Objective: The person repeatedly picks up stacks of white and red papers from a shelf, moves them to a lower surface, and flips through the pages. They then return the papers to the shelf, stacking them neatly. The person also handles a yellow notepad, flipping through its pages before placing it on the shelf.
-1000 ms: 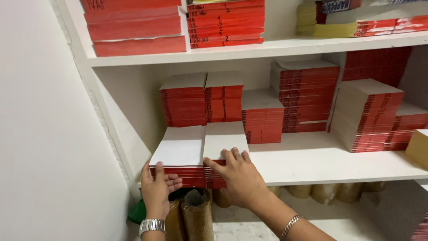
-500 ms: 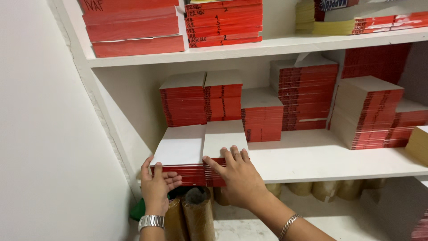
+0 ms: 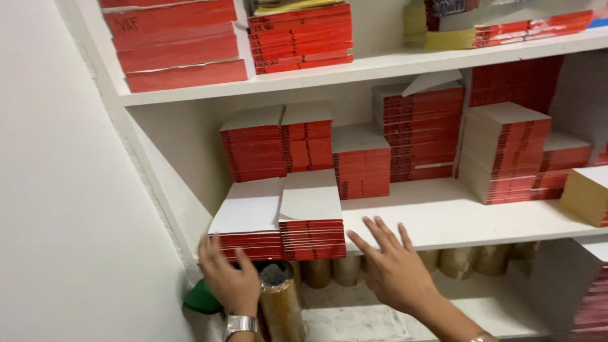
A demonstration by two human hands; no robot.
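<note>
Two low stacks of red-spined booklets with white covers (image 3: 278, 215) lie side by side at the front left of the middle shelf (image 3: 443, 218). My left hand (image 3: 229, 278) hangs just below the left stack, fingertips near its red edge, holding nothing. To the right of the stacks, my right hand (image 3: 392, 263) hovers with fingers spread at the shelf's front edge, touching no booklet. Both wrists wear metal bands.
Taller red booklet stacks (image 3: 266, 145) stand behind and to the right (image 3: 506, 155). More red stacks (image 3: 177, 41) fill the upper shelf. Brown tape rolls (image 3: 278, 304) and a green object (image 3: 202, 297) sit below the shelf. A white wall (image 3: 69, 209) closes the left side.
My right hand has lifted off the right stack and moved right. My left hand has slid down off the left stack. The view has shifted slightly.
</note>
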